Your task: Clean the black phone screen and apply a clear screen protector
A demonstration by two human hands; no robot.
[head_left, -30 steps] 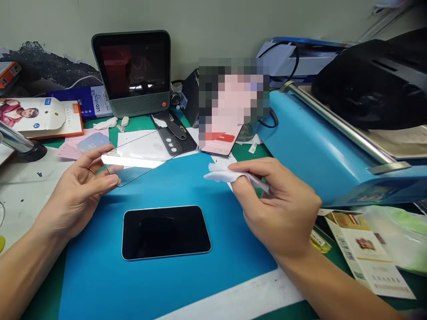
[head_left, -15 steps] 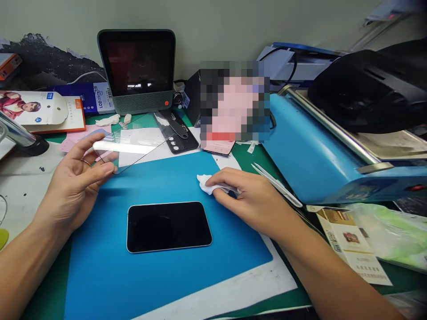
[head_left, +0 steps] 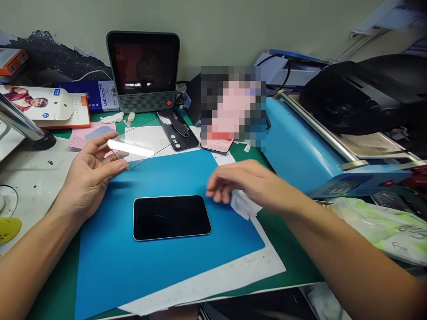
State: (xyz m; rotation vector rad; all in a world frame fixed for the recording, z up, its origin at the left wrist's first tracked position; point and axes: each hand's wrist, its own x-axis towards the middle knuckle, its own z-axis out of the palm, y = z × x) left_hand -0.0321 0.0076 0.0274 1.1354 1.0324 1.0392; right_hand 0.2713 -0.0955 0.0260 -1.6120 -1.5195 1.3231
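Observation:
My left hand [head_left: 96, 166] pinches the edge of a clear glass screen protector [head_left: 140, 150] between thumb and fingers, raised and tilted above the blue mat [head_left: 167, 271]. A bright streak of light reflects across the glass. My right hand [head_left: 236, 180] is at the mat's right side, fingers curled and smeared by motion. A white tissue [head_left: 245, 205] hangs below its palm, partly hidden by the hand. Between the hands a smartphone [head_left: 171, 218] lies on the mat with its dark screen up.
A smart display [head_left: 144, 66] stands at the back. Beside it lies a dark phone back [head_left: 178, 131]. A blue machine [head_left: 300, 138] with metal rails takes up the right side, a green and white plastic pack [head_left: 383, 226] in front of it. Boxes [head_left: 43, 104] sit at the back left.
My right hand's fingers have curled further, and the tissue has shifted from the fingertips to beneath the palm. The view has turned slightly; my left hand keeps hold of the screen protector.

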